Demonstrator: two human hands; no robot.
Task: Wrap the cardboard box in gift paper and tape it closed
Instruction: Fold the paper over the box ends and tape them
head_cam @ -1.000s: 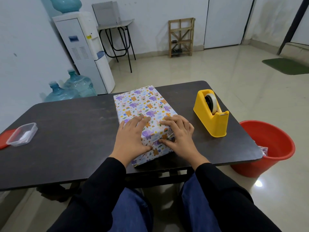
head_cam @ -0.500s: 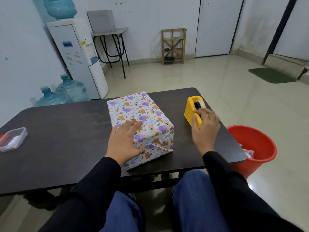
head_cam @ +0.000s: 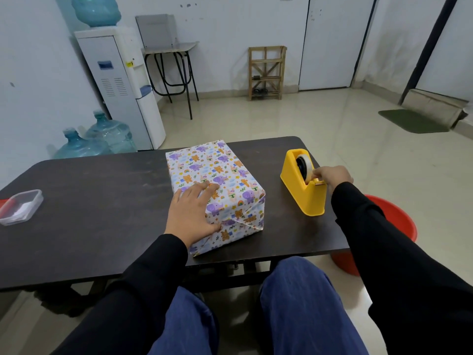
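Dark wood-look laminate covers the table (head_cam: 102,201), which carries everything the job needs within arm's reach. Near its middle lies the cardboard box (head_cam: 217,185), already covered in gift paper printed with small animals; its long axis runs from the near table edge away toward the far edge, skewed a little so the near end points toward the person's lap. That near end shows folded flaps meeting in a diagonal seam, and I judge it is not yet taped. To the right of the box, apart from it, stands the yellow tape dispenser (head_cam: 302,190), its cutter end turned toward the person, likely so a strip can be drawn off toward the body.

A left hand (head_cam: 192,213) lies flat and spread on the box's near left corner, fingers on top and thumb down the end face, seemingly pinning the fold so it cannot spring open. A right hand (head_cam: 332,176) is at the cutter, fingertips pressed together, probably pinching the tape's free end, though the tape itself is too small to make out.
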